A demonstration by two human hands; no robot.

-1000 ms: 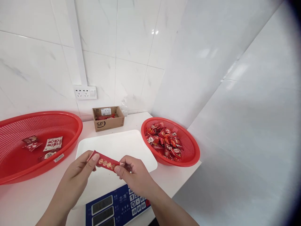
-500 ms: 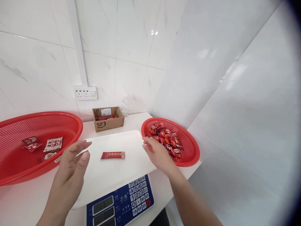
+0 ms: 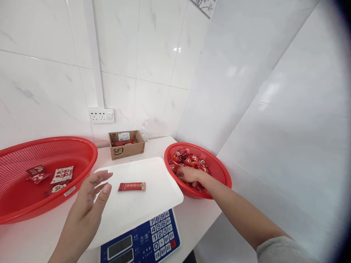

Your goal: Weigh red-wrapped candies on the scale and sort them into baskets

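My right hand (image 3: pixel 189 174) reaches into the right red basket (image 3: pixel 223 175), among several red-wrapped candies (image 3: pixel 193 159); its fingertips are hidden there, so what they grip does not show. Over the left edge of the white scale tray (image 3: pixel 153 170) hovers my left hand (image 3: pixel 89 210), fingers apart and holding nothing. On the tray lies a single slim red packet (image 3: pixel 132 186), touched by neither hand. Below the tray is the scale's blue panel (image 3: pixel 144 239) with number keys and displays.
A larger red basket (image 3: pixel 86 146) on the left holds a few red and white packets (image 3: pixel 62 174). Behind the tray stands a small cardboard box (image 3: pixel 128 149) with red packets inside. The tiled wall (image 3: pixel 153 102) with a socket (image 3: pixel 101 115) closes off the back.
My right hand has moved from above the tray's right edge into the right basket. My left hand has stayed by the tray's left side. The view has tilted slightly upward.
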